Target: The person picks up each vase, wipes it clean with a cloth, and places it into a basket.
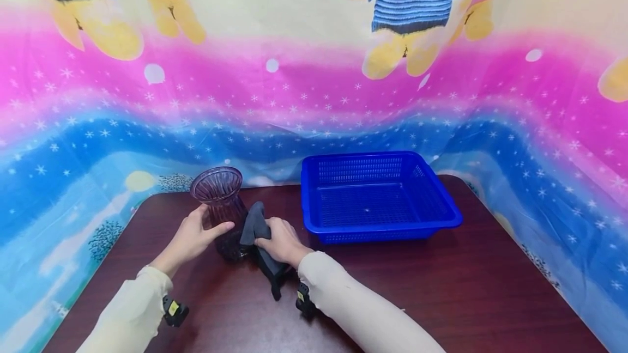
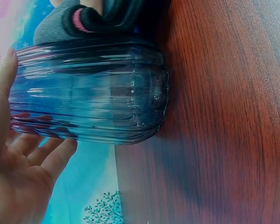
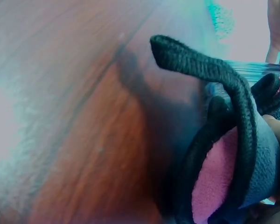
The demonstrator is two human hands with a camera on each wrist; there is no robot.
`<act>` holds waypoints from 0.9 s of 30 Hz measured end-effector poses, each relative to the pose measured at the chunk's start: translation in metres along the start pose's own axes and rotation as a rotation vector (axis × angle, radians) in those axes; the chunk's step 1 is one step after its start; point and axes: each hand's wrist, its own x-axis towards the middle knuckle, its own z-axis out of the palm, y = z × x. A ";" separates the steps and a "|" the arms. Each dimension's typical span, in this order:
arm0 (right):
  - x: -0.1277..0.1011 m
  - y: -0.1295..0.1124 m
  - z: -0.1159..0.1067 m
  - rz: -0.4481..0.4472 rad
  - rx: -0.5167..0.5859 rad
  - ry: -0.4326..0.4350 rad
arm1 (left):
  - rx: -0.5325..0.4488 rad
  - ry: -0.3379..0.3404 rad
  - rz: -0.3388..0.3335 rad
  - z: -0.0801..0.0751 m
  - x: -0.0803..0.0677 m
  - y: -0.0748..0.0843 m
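A purple-tinted, ribbed glass vase [image 1: 227, 210] with a flared rim stands on the table's left half. My left hand [image 1: 191, 237] holds it around the body, thumb on one side and fingers on the other, as the left wrist view also shows. Bunched in my right hand [image 1: 283, 241] is a dark grey cloth [image 1: 254, 225] with black edging, held close against the vase's right side. Its pink underside and a loose black strip of edging show in the right wrist view, where the cloth [image 3: 266, 158] hangs above the table.
Behind and right of my hands, a blue plastic basket [image 1: 382, 229] with perforated walls sits on the dark red-brown wood table [image 1: 392, 298]. A printed curtain [image 1: 294, 91] with pink and blue bands hangs around the table's back and sides.
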 end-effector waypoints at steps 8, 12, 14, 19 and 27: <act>0.003 -0.013 -0.009 -0.026 -0.010 0.035 | 0.007 0.004 0.006 0.000 0.000 0.000; 0.006 -0.020 -0.014 -0.042 -0.012 0.048 | 0.021 0.005 0.005 -0.001 0.000 0.000; 0.006 -0.024 -0.018 -0.034 -0.004 0.045 | 0.019 -0.001 0.000 -0.001 0.000 0.000; 0.008 -0.033 -0.027 -0.013 0.032 0.045 | 0.027 -0.025 -0.024 -0.003 0.001 0.000; 0.016 -0.041 -0.036 -0.030 0.063 0.061 | 0.034 -0.035 -0.022 -0.003 0.001 0.001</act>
